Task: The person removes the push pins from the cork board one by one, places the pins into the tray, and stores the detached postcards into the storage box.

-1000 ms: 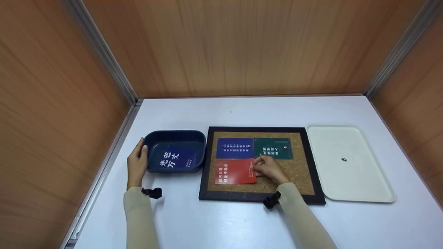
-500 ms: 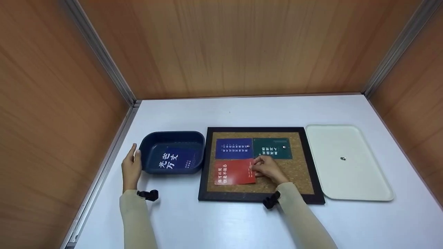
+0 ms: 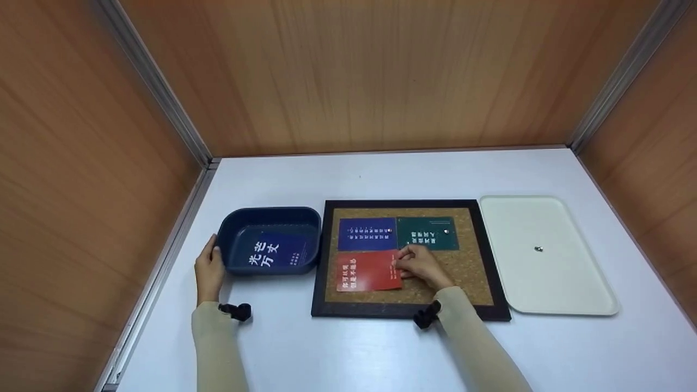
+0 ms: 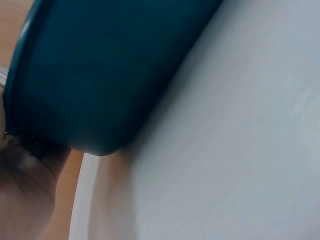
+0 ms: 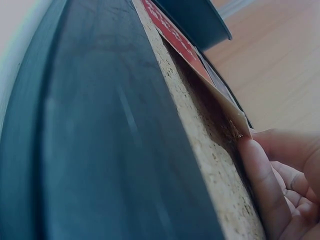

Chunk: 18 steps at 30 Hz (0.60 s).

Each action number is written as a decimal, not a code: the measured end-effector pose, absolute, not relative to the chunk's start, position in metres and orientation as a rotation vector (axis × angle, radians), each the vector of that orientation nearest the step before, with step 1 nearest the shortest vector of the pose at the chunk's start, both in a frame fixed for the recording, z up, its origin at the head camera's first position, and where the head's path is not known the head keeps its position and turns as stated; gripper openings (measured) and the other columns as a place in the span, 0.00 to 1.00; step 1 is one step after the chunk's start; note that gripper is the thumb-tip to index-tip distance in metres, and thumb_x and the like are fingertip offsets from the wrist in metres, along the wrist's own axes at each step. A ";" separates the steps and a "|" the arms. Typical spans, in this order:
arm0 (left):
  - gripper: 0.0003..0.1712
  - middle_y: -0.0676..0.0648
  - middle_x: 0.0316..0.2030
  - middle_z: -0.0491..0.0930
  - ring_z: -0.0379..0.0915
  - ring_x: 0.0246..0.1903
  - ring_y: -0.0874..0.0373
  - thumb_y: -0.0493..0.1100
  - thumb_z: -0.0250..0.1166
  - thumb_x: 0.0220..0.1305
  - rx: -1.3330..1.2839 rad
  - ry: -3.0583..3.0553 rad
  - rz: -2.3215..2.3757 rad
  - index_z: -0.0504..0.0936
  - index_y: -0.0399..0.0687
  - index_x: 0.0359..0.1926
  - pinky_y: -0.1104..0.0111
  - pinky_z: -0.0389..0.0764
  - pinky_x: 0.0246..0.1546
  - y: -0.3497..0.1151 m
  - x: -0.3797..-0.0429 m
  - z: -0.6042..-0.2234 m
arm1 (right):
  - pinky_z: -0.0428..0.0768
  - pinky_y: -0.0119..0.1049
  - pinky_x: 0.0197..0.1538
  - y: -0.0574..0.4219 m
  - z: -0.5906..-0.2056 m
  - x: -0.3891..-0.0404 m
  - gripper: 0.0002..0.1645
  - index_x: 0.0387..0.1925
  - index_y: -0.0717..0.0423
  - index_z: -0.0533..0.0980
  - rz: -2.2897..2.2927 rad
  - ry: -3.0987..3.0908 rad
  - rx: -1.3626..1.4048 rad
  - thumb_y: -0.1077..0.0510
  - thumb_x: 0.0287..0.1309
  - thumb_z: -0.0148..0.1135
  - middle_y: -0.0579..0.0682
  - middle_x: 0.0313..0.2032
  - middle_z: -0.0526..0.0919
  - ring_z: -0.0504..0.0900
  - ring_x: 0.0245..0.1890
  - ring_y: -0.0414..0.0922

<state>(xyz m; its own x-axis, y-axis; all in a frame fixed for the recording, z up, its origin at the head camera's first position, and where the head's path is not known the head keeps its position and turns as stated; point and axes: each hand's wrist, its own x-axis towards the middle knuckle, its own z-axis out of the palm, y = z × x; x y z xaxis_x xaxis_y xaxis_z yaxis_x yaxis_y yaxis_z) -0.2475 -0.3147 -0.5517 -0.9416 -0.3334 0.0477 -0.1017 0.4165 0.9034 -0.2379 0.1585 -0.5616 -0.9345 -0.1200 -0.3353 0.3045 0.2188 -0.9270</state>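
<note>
My right hand (image 3: 422, 265) pinches the right edge of a red card (image 3: 367, 271) between thumb and fingers. The card lies over the lower left of a black-framed cork board (image 3: 446, 280), and in the right wrist view its held edge is lifted off the cork. Above it, a blue card (image 3: 367, 234) and a green card (image 3: 430, 231) lie on the board, each with a small shiny pin. My left hand (image 3: 209, 272) rests against the outer left side of a dark blue bin (image 3: 272, 270), fingers fairly straight. Inside the bin lies a dark blue card (image 3: 277, 250) with white writing.
To the right of the board lies a pale tray (image 3: 555, 283) with small shiny pins (image 3: 538, 249) on it. The bin stands beside the board's left side. Wood-look panels (image 3: 354, 76) border the white table (image 3: 283, 348) at the back and sides.
My left hand has slid slightly toward me along the bin's left side, after first shifting left. The right hand and the red card have stayed in place.
</note>
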 end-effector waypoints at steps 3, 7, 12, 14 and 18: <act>0.27 0.37 0.72 0.54 0.46 0.74 0.44 0.37 0.38 0.76 0.399 -2.458 -1.531 0.56 0.37 0.72 0.56 0.51 0.75 -0.316 -0.247 -0.551 | 0.84 0.31 0.27 0.157 -0.560 -0.239 0.13 0.39 0.65 0.74 -1.744 2.180 0.160 0.65 0.53 0.66 0.53 0.30 0.80 0.81 0.22 0.39; 0.26 0.35 0.72 0.55 0.47 0.73 0.43 0.35 0.38 0.76 0.396 -2.466 -1.503 0.57 0.36 0.72 0.55 0.52 0.74 -0.317 -0.247 -0.550 | 0.84 0.32 0.28 0.156 -0.560 -0.239 0.12 0.39 0.65 0.74 -1.727 2.189 0.155 0.64 0.54 0.66 0.53 0.31 0.81 0.81 0.22 0.40; 0.26 0.35 0.71 0.56 0.48 0.73 0.43 0.34 0.39 0.75 0.389 -2.464 -1.505 0.57 0.34 0.71 0.56 0.52 0.74 -0.316 -0.248 -0.552 | 0.85 0.33 0.28 0.157 -0.560 -0.237 0.10 0.38 0.64 0.74 -1.731 2.181 0.168 0.64 0.55 0.65 0.54 0.31 0.81 0.80 0.21 0.41; 0.26 0.35 0.71 0.56 0.48 0.73 0.43 0.33 0.39 0.75 0.390 -2.458 -1.509 0.58 0.34 0.71 0.56 0.52 0.74 -0.314 -0.248 -0.553 | 0.85 0.33 0.28 0.158 -0.560 -0.237 0.10 0.37 0.65 0.74 -1.734 2.190 0.167 0.65 0.55 0.65 0.55 0.31 0.82 0.80 0.21 0.41; 0.26 0.35 0.71 0.55 0.48 0.73 0.43 0.33 0.39 0.75 0.399 -2.446 -1.521 0.57 0.34 0.71 0.56 0.52 0.74 -0.313 -0.249 -0.553 | 0.85 0.33 0.28 0.158 -0.560 -0.236 0.10 0.38 0.65 0.75 -1.735 2.203 0.171 0.65 0.55 0.65 0.54 0.31 0.82 0.81 0.21 0.41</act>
